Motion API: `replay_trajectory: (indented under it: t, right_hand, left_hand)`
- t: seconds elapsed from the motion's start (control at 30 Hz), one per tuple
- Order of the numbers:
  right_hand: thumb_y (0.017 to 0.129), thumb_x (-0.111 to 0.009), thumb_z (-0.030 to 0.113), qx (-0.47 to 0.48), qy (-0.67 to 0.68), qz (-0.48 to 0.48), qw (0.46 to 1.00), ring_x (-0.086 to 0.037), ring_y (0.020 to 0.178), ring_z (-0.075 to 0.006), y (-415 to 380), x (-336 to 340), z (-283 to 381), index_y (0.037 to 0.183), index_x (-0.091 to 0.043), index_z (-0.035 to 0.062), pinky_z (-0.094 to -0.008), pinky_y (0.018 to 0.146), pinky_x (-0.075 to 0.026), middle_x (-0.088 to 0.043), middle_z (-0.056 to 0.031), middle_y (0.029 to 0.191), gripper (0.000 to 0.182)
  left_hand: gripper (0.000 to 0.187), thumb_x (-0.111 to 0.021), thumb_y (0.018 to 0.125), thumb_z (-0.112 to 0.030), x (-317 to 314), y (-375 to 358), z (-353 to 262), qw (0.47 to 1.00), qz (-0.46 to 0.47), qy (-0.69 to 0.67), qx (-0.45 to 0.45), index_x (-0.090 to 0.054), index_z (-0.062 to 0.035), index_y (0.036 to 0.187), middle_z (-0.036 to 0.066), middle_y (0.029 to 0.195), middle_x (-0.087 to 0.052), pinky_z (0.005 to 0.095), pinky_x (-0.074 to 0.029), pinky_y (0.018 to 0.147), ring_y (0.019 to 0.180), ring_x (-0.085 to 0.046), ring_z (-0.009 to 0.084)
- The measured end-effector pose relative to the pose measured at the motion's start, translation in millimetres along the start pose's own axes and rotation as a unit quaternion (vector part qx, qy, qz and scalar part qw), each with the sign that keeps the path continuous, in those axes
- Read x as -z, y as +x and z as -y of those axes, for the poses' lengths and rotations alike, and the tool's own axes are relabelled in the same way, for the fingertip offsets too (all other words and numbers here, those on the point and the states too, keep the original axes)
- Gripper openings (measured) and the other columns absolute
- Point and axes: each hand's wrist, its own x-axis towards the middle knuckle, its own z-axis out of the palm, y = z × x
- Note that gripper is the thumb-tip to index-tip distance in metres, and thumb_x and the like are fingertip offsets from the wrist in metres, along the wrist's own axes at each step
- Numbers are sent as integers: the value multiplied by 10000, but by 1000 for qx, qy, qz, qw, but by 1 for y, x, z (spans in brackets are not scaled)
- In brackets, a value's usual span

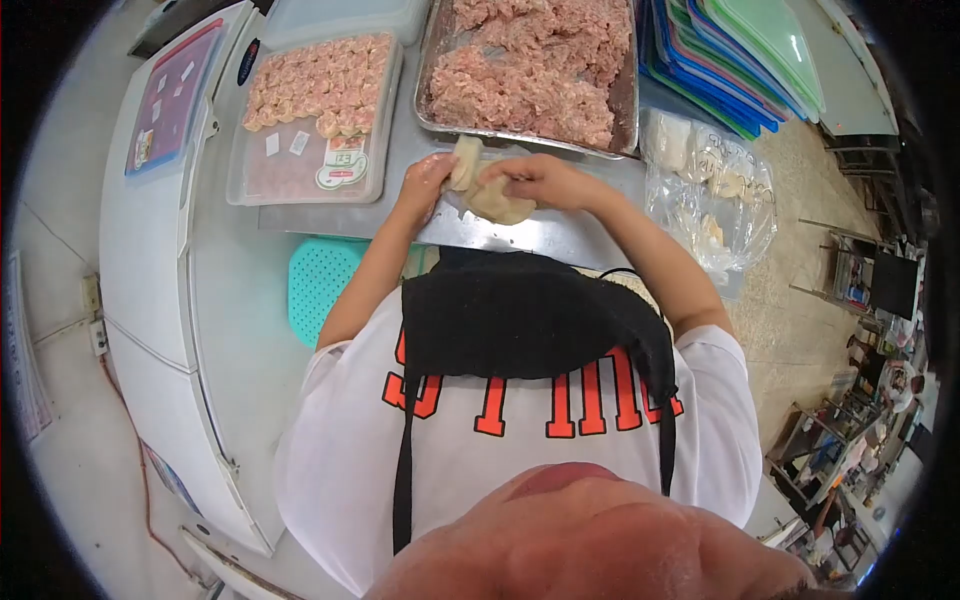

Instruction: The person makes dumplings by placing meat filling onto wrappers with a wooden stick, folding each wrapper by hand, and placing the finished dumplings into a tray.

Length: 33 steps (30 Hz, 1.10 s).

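Pale, thin dough wrappers (500,201) lie between my two hands at the near edge of the metal table (590,232). My left hand (427,187) is closed around a small stack of wrappers (466,163), held upright. The fingers of my right hand (540,182) are pinched on the loose wrappers beside that stack. Just beyond my hands is a metal tray (520,137) of pink minced meat (540,90). To the left, a clear plastic box (235,185) holds rows of small filled dumplings (320,85).
Blue and green plastic lids (735,60) are stacked at the back right. Below them lies a clear bag (715,200) of wrapper packs. A turquoise perforated basket (322,285) sits under the table edge at left, beside a white appliance (150,230).
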Motion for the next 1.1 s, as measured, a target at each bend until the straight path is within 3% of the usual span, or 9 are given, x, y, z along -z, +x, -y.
replay_trajectory:
  t: [0.1, 0.17, 0.23, 0.37, 0.43, 0.53, 0.77, 0.83, 1.1]
  right_hand:
    - [857, -538, 57, -40, -75, -73, 994, -598, 828, -173, 13, -16, -54, 1223, -558, 105, -307, 783, -477, -628, -132, 981, 369]
    - [850, -555, 84, -17, -166, -77, 983, -630, 822, -239, 15, -19, -48, 1218, -539, 79, -348, 761, -500, -634, -153, 966, 368]
    - [842, -576, 131, -33, -395, -67, 916, -644, 843, -311, 15, -28, -38, 1183, -525, 62, -407, 717, -517, -636, -164, 940, 352]
    - [842, -545, 175, -13, -458, -78, 885, -649, 791, -342, 19, -35, -58, 1096, -505, 59, -455, 682, -527, -628, -183, 879, 282]
    - [844, -530, 148, -22, -469, -78, 879, -647, 789, -361, 12, -38, -46, 1117, -491, 59, -458, 687, -523, -633, -188, 870, 290]
    - [847, -513, 124, 3, -388, -107, 916, -644, 802, -378, 1, -30, -31, 1084, -486, 33, -458, 685, -509, -642, -203, 874, 255]
    - [836, -513, 118, -13, -455, -81, 887, -645, 759, -343, 8, -35, -21, 996, -507, 36, -448, 644, -511, -637, -163, 817, 180]
    - [831, -519, 133, 56, -499, -104, 858, -644, 737, -317, 8, -38, -16, 1008, -545, 59, -427, 622, -517, -620, -137, 787, 193]
    - [798, -591, 138, 57, -459, -86, 883, -634, 790, -298, -16, -30, 28, 1127, -592, 131, -421, 663, -510, -614, -109, 848, 329]
  left_hand:
    - [211, -644, 866, -186, -7, -9, 0, 991, -81, -75, -81, -643, 11, 942, 106, 910, -661, 298, -477, 760, 835, -605, 149]
    - [190, -691, 817, -154, -19, -29, -33, 942, -138, 250, -177, -635, -4, 919, 119, 904, -645, 328, -484, 730, 815, -618, 201]
    - [191, -696, 804, -146, -27, -28, -26, 916, -122, 285, -255, -632, -8, 919, 128, 894, -632, 341, -484, 718, 808, -616, 239]
    - [148, -644, 827, -97, -30, -13, 5, 803, -98, 414, -418, -637, -20, 954, 119, 897, -610, 340, -487, 704, 818, -601, 299]
    - [170, -669, 816, -137, -32, -17, 1, 802, -114, 406, -424, -633, -9, 923, 144, 889, -613, 355, -486, 709, 805, -608, 315]
    - [192, -618, 847, -98, -37, -30, -21, 902, -116, 255, -329, -636, 21, 996, 162, 905, -625, 354, -492, 710, 803, -613, 321]
    - [192, -597, 861, -97, -35, -29, -45, 859, -124, 271, -416, -618, 46, 988, 181, 978, -614, 358, -478, 790, 895, -605, 317]
    - [196, -614, 843, -99, -32, -25, -32, 857, -115, 295, -407, -623, 37, 984, 178, 986, -611, 367, -479, 797, 911, -600, 326]
    - [221, -653, 797, -96, -27, -25, -13, 858, -90, 308, -401, -623, 11, 989, 165, 990, -608, 374, -475, 818, 941, -586, 332]
